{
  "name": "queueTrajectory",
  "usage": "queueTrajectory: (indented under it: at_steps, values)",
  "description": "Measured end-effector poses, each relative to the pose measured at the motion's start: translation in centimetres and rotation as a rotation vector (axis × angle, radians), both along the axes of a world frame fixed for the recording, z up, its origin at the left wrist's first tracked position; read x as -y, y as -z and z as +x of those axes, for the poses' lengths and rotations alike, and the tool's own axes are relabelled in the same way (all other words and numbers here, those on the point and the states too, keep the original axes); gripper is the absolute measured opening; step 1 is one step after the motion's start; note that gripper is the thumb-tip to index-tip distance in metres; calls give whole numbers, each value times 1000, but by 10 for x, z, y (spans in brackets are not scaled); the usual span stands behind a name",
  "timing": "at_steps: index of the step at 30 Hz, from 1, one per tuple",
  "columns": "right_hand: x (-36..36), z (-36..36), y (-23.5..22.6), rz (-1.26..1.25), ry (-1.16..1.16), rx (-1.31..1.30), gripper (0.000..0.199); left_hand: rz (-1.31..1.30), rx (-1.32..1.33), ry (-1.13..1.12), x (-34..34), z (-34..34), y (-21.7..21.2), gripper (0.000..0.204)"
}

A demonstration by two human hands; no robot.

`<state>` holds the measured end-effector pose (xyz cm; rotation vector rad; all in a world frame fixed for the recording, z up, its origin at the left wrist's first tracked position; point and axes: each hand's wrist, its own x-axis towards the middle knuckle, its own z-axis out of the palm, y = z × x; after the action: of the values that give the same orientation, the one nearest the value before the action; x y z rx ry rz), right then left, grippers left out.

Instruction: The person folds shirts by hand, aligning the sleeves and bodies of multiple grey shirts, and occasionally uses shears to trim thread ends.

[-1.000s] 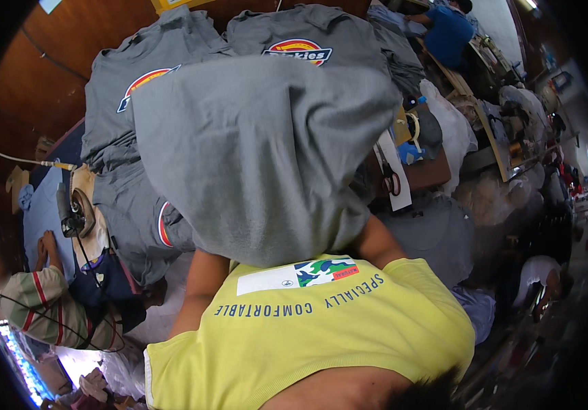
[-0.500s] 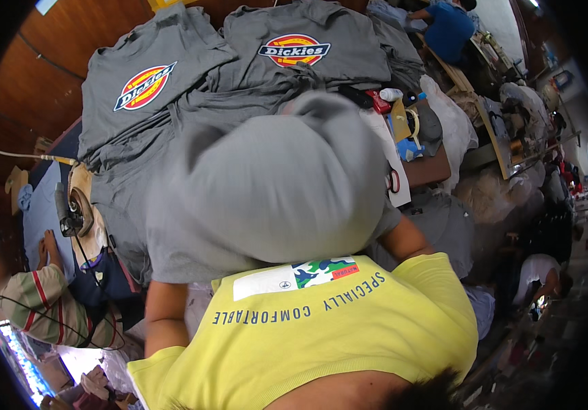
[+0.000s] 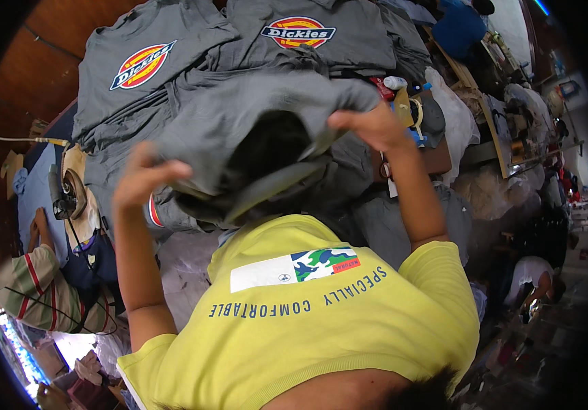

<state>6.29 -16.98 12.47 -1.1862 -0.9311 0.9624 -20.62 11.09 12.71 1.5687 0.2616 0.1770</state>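
The grey shirt (image 3: pixel 260 119) that billowed up and hid both hands a moment ago has dropped lower, and now its dark opening gapes between them. The left hand (image 3: pixel 145 179) is closed on the shirt's lower left edge, fingers curled over the fabric. The right hand (image 3: pixel 370 126) pinches the cloth at the upper right of the opening, thumb and fingers pressed together on it. The shirt hangs stretched between the two hands, just above the person's yellow shirt (image 3: pixel 321 321).

Beyond the hands, on the surface (image 3: pixel 51 48), lie more grey shirts; two of them (image 3: pixel 140 65) (image 3: pixel 301 34) are spread flat with a round red and yellow emblem facing up. Out past the left hand sits an iron (image 3: pixel 68 195) on a blue pad, its cord trailing down. Further left another person in a striped sleeve (image 3: pixel 34 287) leans in. Past the right hand lies a clutter of small things with a roll of tape (image 3: pixel 413 113) among them.
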Motion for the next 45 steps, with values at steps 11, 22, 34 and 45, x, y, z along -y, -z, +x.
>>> queueTrajectory:
  at_steps: [11,22,34,45]
  values:
    - [68,32,-84,-176,-639,464,37,-282,854,823,-70,-58,-26,20]
    - [-42,175,17,308,550,111,17,51,310,-474,-133,98,-35,45]
    - [99,8,179,-476,281,828,31,412,-35,-220,78,5,162,10]
    - [18,-23,66,18,421,420,16,816,334,226,155,152,22,38]
